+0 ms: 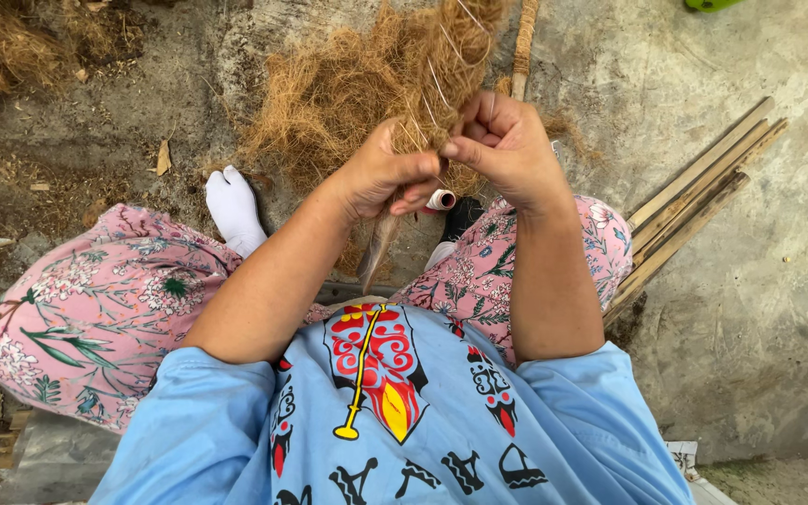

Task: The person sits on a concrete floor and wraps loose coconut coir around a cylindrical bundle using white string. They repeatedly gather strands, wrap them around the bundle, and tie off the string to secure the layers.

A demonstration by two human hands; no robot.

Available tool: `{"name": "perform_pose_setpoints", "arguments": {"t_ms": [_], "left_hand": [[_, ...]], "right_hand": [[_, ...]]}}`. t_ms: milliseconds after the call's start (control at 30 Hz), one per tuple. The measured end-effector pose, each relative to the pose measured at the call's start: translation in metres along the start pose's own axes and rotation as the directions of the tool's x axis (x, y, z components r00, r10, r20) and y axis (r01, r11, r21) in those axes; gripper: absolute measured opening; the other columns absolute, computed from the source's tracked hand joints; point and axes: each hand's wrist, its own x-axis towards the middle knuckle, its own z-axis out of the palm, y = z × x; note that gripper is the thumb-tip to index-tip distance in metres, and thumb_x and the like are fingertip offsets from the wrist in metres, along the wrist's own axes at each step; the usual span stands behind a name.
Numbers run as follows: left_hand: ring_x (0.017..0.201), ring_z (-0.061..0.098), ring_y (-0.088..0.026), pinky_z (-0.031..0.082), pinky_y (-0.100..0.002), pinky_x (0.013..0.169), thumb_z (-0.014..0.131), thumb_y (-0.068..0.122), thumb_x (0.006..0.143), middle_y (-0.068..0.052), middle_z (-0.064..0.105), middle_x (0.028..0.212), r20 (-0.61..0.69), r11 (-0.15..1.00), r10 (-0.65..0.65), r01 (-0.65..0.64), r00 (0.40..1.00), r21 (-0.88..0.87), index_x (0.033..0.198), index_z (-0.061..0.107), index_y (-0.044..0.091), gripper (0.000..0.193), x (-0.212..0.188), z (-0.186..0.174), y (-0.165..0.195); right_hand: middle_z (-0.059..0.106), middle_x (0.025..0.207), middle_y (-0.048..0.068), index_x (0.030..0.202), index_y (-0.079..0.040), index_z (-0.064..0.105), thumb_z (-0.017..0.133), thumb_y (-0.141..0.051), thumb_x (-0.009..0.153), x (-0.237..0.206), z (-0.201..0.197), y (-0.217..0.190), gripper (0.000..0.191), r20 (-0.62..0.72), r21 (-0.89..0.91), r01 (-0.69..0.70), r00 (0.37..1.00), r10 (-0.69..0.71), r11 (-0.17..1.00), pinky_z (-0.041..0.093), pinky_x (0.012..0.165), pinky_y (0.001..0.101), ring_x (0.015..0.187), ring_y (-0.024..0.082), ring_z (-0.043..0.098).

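Note:
My left hand (383, 178) and my right hand (502, 145) meet in front of me, both pinched on a tuft of brown coconut fibre (427, 131). The tuft joins a big loose heap of the same fibre (348, 89) lying on the ground just beyond my hands. A twisted strand of fibre (378, 248) hangs down from under my left hand. A small white spool (441, 199) shows just below my fingers, between my knees.
I sit low with pink floral trousers (95, 309) and a white sock (233, 208). A bundle of bamboo slats (694, 201) lies at the right on the concrete ground. A thin stick (522, 47) runs up from the heap. More fibre (2, 47) lies top left.

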Motion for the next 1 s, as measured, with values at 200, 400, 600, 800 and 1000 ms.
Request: {"name": "perform_pose_setpoints", "arguments": {"t_ms": [200, 400, 600, 800, 1000], "left_hand": [[0.045, 0.048, -0.011, 0.041, -0.026, 0.037, 0.09, 0.013, 0.084, -0.003, 0.051, 0.065, 0.251, 0.965, -0.196, 0.231, 0.948, -0.122, 0.104, 0.048, 0.007, 0.047, -0.003, -0.001, -0.013], [0.069, 0.059, -0.015, 0.053, -0.027, 0.061, 0.077, 0.038, 0.096, -0.007, 0.06, 0.087, 0.288, 0.999, -0.021, 0.031, 0.958, -0.029, 0.118, 0.055, 0.006, 0.045, 0.005, -0.011, -0.024], [0.069, 0.061, -0.012, 0.051, -0.024, 0.063, 0.042, 0.057, 0.111, -0.005, 0.064, 0.087, -0.064, 0.887, 0.293, -0.246, 0.954, 0.39, 0.121, 0.057, 0.006, 0.054, 0.014, -0.001, -0.034], [0.058, 0.056, -0.011, 0.046, -0.023, 0.053, 0.041, 0.053, 0.112, -0.004, 0.062, 0.076, -0.218, 0.833, 0.409, -0.266, 0.886, 0.484, 0.115, 0.056, 0.005, 0.05, 0.012, 0.005, -0.027], [0.055, 0.054, -0.012, 0.046, -0.026, 0.049, 0.041, 0.054, 0.112, -0.006, 0.061, 0.074, -0.275, 0.888, 0.379, -0.263, 0.884, 0.377, 0.109, 0.054, 0.005, 0.05, 0.014, 0.007, -0.008]], "right_hand": [[0.067, 0.132, 0.012, 0.145, 0.002, 0.055, 0.089, -0.014, 0.087, -0.004, -0.001, -0.01, 0.069, 0.26, 0.078, -0.069, 0.964, 0.047, 0.995, 0.057, 0.106, 0.0333, 0.119, 0.017, 0.067], [0.07, 0.124, 0.013, 0.136, -0.001, 0.056, 0.088, 0.002, 0.087, -0.008, 0.006, -0.005, 0.059, 0.052, 0.125, 0.134, 0.989, -0.141, 0.983, 0.061, 0.098, 0.0348, 0.108, 0.02, 0.071], [0.069, 0.114, 0.004, 0.137, -0.003, 0.048, 0.084, -0.013, 0.093, 0.005, 0.028, -0.022, 0.058, -0.176, -0.065, 0.258, 0.948, -0.266, 0.964, 0.057, 0.085, 0.0269, 0.098, 0.011, 0.068], [0.046, 0.064, 0.005, 0.101, -0.001, 0.061, 0.085, -0.03, 0.103, -0.012, 0.016, -0.043, 0.039, -0.12, -0.862, 0.047, 0.948, -0.295, 0.504, 0.039, 0.057, 0.0312, 0.058, 0.015, 0.045], [0.051, 0.067, 0.004, 0.079, 0.001, 0.063, 0.078, -0.014, 0.101, -0.018, 0.012, -0.03, 0.03, -0.069, -0.679, 0.18, 0.95, -0.305, 0.712, 0.034, 0.056, 0.0306, 0.06, 0.012, 0.044]]}}
